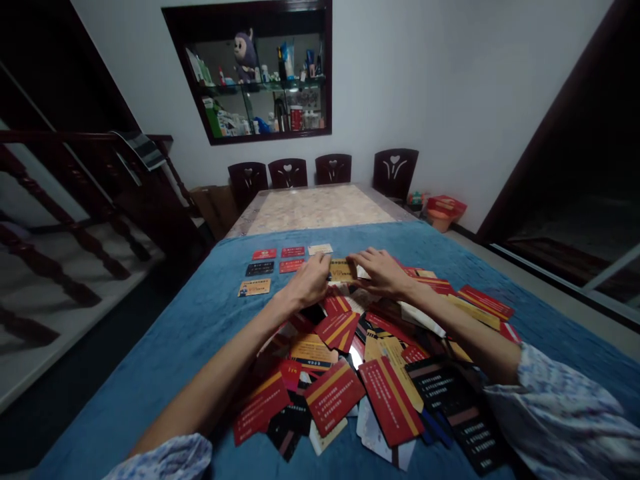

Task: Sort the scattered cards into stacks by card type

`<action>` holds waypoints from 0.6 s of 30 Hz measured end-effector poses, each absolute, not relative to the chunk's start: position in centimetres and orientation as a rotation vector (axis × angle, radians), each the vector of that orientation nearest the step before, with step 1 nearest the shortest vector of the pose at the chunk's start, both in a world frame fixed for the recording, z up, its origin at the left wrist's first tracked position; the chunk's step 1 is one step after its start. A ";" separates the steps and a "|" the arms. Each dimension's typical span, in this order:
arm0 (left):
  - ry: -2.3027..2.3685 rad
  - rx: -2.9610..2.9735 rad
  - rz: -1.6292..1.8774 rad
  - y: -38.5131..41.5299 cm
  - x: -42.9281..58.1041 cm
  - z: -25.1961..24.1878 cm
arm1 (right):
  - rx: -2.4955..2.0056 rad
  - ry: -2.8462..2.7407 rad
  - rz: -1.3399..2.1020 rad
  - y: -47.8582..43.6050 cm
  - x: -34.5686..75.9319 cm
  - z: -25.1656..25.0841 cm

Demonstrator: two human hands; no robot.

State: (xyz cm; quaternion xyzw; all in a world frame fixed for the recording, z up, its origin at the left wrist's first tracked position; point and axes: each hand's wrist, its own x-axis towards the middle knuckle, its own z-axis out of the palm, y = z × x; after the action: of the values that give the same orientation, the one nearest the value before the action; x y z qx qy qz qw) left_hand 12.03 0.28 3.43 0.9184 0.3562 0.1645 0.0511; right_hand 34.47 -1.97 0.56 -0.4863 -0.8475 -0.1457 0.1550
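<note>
1. Head view: a big messy pile of cards (335, 395) lies on a blue cloth (190, 320), under and between the two arms. Many cards sit on top of each other.
2. Six cards lie apart, to the left and ahead of the pile: a red card (264, 255), two more reds, a black card (259, 269), a tan card (254, 287) and a white card (320, 249).
3. One gold card (342, 270) is at the far edge of the pile. The left hand (311, 280) pinches its left side and the right hand (383, 272) pinches its right side.
4. Past the cloth is the bare end of the table (330, 205), with dark chairs (287, 173) behind it.
5. A wall cabinet (270, 139) holds a purple stuffed toy (244, 57), bottles, tubes and a red tub (297, 118).
6. On the floor, an orange bin (440, 219) has something red on top.
7. The right arm covers some cards. Some fingertips are hidden, and I cannot tell if the gold card touches the pile. The small writing is too blurry to read.
</note>
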 end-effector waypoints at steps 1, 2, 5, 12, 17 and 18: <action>1.118 2.801 0.492 0.4 11.3 3.5 | -1.389 -2.440 -0.406 -1.6 33.7 0.6; 1.154 2.806 0.476 0.5 10.5 3.5 | -1.385 -2.449 -0.398 -1.3 32.9 0.7; 1.207 2.808 0.462 0.9 8.1 3.6 | -1.371 -2.466 -0.376 -0.3 30.5 0.8; 1.317 2.837 0.395 2.0 2.8 3.1 | -1.337 -2.542 -0.337 1.7 25.0 1.5; 1.381 2.800 0.387 3.1 -0.3 2.7 | -1.374 -2.592 -0.243 2.9 21.5 1.8; 1.394 2.786 0.381 3.2 -0.8 2.6 | -1.377 -2.598 -0.224 3.1 20.9 1.8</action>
State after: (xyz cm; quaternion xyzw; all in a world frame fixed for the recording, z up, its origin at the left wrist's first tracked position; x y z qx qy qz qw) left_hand -0.81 3.20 2.61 0.8877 0.4442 0.1216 0.0017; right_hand 20.89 3.14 1.81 -0.4648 -0.8770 -0.0754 0.0961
